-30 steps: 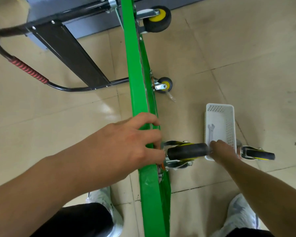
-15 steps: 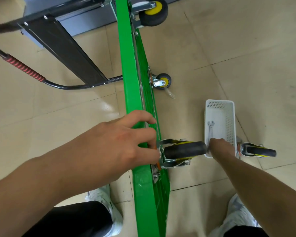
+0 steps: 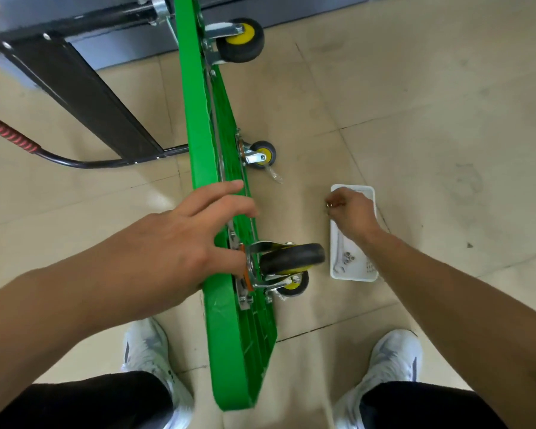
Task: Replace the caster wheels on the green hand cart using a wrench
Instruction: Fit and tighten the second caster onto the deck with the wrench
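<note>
The green hand cart (image 3: 198,119) stands on its long edge on the tiled floor, underside facing right. A black caster wheel (image 3: 291,258) with a yellow hub sits against the near end of the underside. My left hand (image 3: 180,239) grips the cart's top edge, its fingertips against that caster's metal plate. My right hand (image 3: 353,212) hovers over the far end of a white basket (image 3: 353,275) and pinches a small shiny metal piece. A wrench (image 3: 340,249) and a few nuts (image 3: 348,258) lie in the basket.
Two more casters are on the cart: a small one (image 3: 262,154) mid-way and a larger one (image 3: 240,40) at the far end. The folded black handle (image 3: 75,88) lies to the left. My white shoes (image 3: 149,348) (image 3: 393,357) flank the cart's near end.
My right hand left the near caster wheel and moved up over the basket's far end, now pinching a small metal piece. My left hand stays on the cart edge.
</note>
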### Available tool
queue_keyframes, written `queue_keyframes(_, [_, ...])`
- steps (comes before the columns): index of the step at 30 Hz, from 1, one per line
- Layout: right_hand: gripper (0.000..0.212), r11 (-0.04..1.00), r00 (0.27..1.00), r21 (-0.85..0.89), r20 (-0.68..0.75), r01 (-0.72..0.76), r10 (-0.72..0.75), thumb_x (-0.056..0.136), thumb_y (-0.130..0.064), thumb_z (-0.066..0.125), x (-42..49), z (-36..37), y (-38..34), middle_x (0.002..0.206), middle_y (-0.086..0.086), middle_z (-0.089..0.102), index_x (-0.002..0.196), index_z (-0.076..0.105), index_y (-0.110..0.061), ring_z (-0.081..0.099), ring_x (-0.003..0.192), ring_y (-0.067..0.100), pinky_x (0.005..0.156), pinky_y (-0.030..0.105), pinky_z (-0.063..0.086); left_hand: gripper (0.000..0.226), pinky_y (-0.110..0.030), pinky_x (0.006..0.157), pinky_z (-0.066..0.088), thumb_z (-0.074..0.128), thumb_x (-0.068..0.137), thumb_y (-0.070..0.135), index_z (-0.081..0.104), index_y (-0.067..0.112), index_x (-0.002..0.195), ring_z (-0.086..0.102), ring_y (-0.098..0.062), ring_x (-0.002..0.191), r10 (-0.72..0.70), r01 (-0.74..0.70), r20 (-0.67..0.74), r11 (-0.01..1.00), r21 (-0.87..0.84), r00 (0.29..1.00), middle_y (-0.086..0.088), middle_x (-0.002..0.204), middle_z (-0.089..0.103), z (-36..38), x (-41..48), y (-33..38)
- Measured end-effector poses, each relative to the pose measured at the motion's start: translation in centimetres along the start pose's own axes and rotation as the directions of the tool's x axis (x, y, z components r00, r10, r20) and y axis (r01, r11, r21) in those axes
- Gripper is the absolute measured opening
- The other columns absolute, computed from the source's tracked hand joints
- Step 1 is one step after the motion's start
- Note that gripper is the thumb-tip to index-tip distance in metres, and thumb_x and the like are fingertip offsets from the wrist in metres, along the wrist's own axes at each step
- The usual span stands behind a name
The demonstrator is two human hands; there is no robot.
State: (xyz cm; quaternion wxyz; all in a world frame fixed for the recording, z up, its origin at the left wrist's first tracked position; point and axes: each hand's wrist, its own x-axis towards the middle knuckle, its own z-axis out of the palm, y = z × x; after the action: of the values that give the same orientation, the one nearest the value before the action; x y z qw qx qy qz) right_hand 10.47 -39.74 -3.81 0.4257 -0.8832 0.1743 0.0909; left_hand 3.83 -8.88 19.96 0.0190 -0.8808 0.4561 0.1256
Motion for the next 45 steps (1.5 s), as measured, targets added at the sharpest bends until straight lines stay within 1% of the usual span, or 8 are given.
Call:
queue_keyframes(4, [0.021, 0.990, 0.990, 0.032, -0.009, 0.140, -0.139, 0.088, -0.002, 0.070, -2.2, -2.6, -5.1, 0.096, -0.002, 0.072, 0.104, 0.074, -0.015, 0.067, 0.083, 0.011, 0.080, 0.020, 0.053, 0.054, -0.016, 0.050, 0.028, 0.084, 0.061, 0.012, 0.065, 0.047, 0.097, 0.025, -0.033, 0.149, 0.028, -0.027, -0.022, 0.999, 0.042, 0.999, -0.005, 0.146, 0.040, 0.4, -0.1, -0.4])
queue_keyframes(10, [0.021, 0.908, 0.910, -0.072, 0.080, 0.413, -0.408, 0.087, -0.001, 0.073, -7.1, -5.1, -11.4, 0.099, -0.003, 0.069, 0.103, 0.073, -0.015, 0.069, 0.085, 0.009, 0.075, 0.005, 0.048, 0.042, -0.024, 0.045, 0.048, 0.071, 0.071, 0.016, 0.061, 0.046, 0.098, 0.020, -0.033, 0.150, 0.035, -0.031, -0.060, 0.997, 0.070, 0.998, -0.004, 0.148, 0.036, 0.6, 0.0, -0.7])
queue_keyframes(17, [0.018, 0.781, 0.792, -0.143, 0.186, 0.608, -0.582, 0.088, -0.016, 0.078, -13.7, -7.5, -16.1, 0.092, -0.012, 0.071, 0.103, 0.073, -0.023, 0.068, 0.087, 0.005, 0.084, 0.027, 0.057, 0.046, -0.035, 0.052, 0.057, 0.084, 0.069, 0.022, 0.058, 0.043, 0.100, 0.023, -0.029, 0.144, 0.035, -0.030, -0.068, 0.997, 0.071, 0.997, -0.004, 0.145, 0.032, 0.1, -0.2, -0.3])
queue_keyframes(25, [0.020, 0.862, 0.847, -0.038, 0.211, 0.505, -0.487, 0.085, -0.020, 0.081, -15.5, -3.6, -16.0, 0.094, -0.012, 0.076, 0.103, 0.074, -0.026, 0.070, 0.090, 0.001, 0.091, 0.035, 0.056, 0.050, -0.037, 0.061, 0.061, 0.084, 0.069, 0.011, 0.060, 0.042, 0.101, 0.013, -0.041, 0.151, -0.030, 0.036, -0.109, 0.998, 0.058, 0.994, -0.009, 0.149, 0.026, 1.2, -0.6, 0.3])
queue_keyframes(32, [0.021, 0.884, 0.849, 0.096, 0.247, 0.458, -0.466, 0.082, -0.015, 0.083, -14.3, -1.9, -16.4, 0.094, -0.011, 0.076, 0.100, 0.075, -0.023, 0.070, 0.089, 0.000, 0.082, 0.015, 0.052, 0.053, -0.042, 0.077, 0.060, 0.089, 0.061, 0.008, 0.061, 0.040, 0.095, 0.020, -0.048, 0.148, -0.007, 0.012, -0.140, 0.999, 0.032, 0.990, -0.013, 0.148, 0.033, 1.2, -1.0, 0.3])
queue_keyframes(37, [0.023, 0.868, 0.825, 0.179, 0.273, 0.462, -0.495, 0.079, -0.011, 0.087, -13.6, -1.7, -16.2, 0.091, -0.006, 0.078, 0.098, 0.077, -0.019, 0.073, 0.087, 0.004, 0.081, 0.015, 0.054, 0.051, -0.042, 0.067, 0.062, 0.088, 0.064, 0.010, 0.061, 0.040, 0.095, 0.015, -0.043, 0.151, 0.005, -0.008, -0.123, 1.000, -0.022, 0.992, -0.011, 0.148, 0.031, 1.1, -0.9, 0.0])
queue_keyframes(40, [0.020, 0.870, 0.820, 0.211, 0.295, 0.445, -0.490, 0.080, -0.010, 0.086, -13.3, -1.8, -16.1, 0.091, -0.004, 0.079, 0.098, 0.078, -0.015, 0.073, 0.085, 0.003, 0.079, 0.012, 0.052, 0.049, -0.033, 0.068, 0.056, 0.088, 0.062, 0.011, 0.063, 0.039, 0.093, 0.024, -0.043, 0.148, 0.013, -0.013, -0.135, 1.000, -0.001, 0.991, -0.012, 0.144, 0.039, 1.0, -0.8, 0.1])
queue_keyframes(45, [0.017, 0.876, 0.826, 0.218, 0.297, 0.430, -0.479, 0.082, -0.015, 0.085, -12.9, -1.5, -16.0, 0.086, -0.005, 0.077, 0.098, 0.080, -0.012, 0.072, 0.081, 0.007, 0.074, 0.013, 0.050, 0.049, -0.036, 0.072, 0.057, 0.087, 0.062, 0.009, 0.064, 0.038, 0.094, 0.025, -0.043, 0.147, 0.016, -0.018, -0.116, 1.000, -0.022, 0.993, -0.013, 0.144, 0.039, 0.8, -0.8, 0.1])
